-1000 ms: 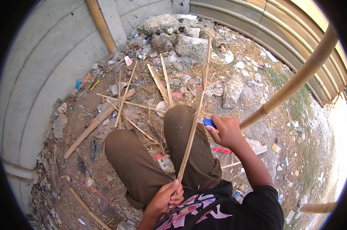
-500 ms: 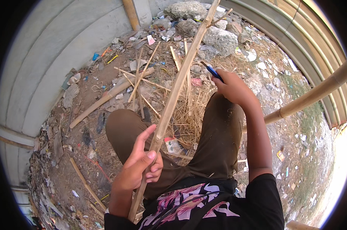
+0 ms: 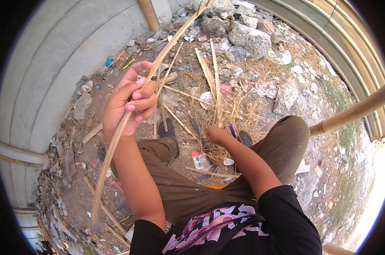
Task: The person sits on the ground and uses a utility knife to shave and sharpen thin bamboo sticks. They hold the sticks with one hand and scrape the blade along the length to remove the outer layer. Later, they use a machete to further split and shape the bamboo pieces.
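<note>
My left hand (image 3: 131, 100) is raised in front of my left thigh, its fingers curled around a long, split bamboo strip (image 3: 109, 157). The strip runs at a slant from its cut lower end beside my left elbow up past the rocks at the top of the view. My right hand (image 3: 217, 135) is lowered between my knees, closed in a fist above the straw-like shavings. A blue-handled knife (image 3: 232, 130) shows beside that fist, mostly hidden by it; its blade cannot be seen.
Loose bamboo strips (image 3: 207, 72) and shavings (image 3: 243, 108) lie ahead of my feet. A thick bamboo pole (image 3: 354, 111) slants in from the right. Big rocks (image 3: 250, 40), litter, a grey wall (image 3: 52, 63) and corrugated sheeting (image 3: 303, 17) surround the spot.
My left hand has risen and moved left with the bamboo strip, whose lower end now shows. My right hand has dropped from above the right knee to between my legs. The knees have spread.
</note>
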Demonstrator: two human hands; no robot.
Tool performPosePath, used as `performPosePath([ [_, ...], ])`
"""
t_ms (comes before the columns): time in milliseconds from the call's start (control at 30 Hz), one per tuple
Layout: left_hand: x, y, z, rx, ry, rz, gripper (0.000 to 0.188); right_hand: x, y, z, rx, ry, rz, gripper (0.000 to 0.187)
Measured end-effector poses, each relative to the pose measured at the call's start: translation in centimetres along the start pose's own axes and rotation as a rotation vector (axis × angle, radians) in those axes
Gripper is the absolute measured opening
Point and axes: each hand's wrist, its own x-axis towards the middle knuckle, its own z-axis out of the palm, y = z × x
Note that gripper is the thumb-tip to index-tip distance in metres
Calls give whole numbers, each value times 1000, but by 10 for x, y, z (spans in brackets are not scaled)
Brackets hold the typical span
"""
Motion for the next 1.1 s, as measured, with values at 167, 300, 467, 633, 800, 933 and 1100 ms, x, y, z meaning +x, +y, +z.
performPosePath([
  [167,15,-20,-11,-12,101,-184,20,-44,-1,111,-179,-133,176,29],
  [300,18,-22,-20,-55,114,-228,16,-47,-6,119,-268,-242,147,33],
  [467,14,-21,-20,-46,104,-175,14,-45,6,88,-235,-208,156,28],
  [633,3,-12,-9,-52,51,-135,9,-46,8,70,-109,-6,344,40],
  [800,-2,-8,-6,-57,16,-99,8,-57,-40,70,-41,124,-17,34],
  [933,-3,-7,-14,-89,8,-106,9,-78,-70,72,-472,-434,-349,29],
  [1100,-4,-8,-17,-63,15,-97,9,-69,-22,122,-295,-253,44,26],
])
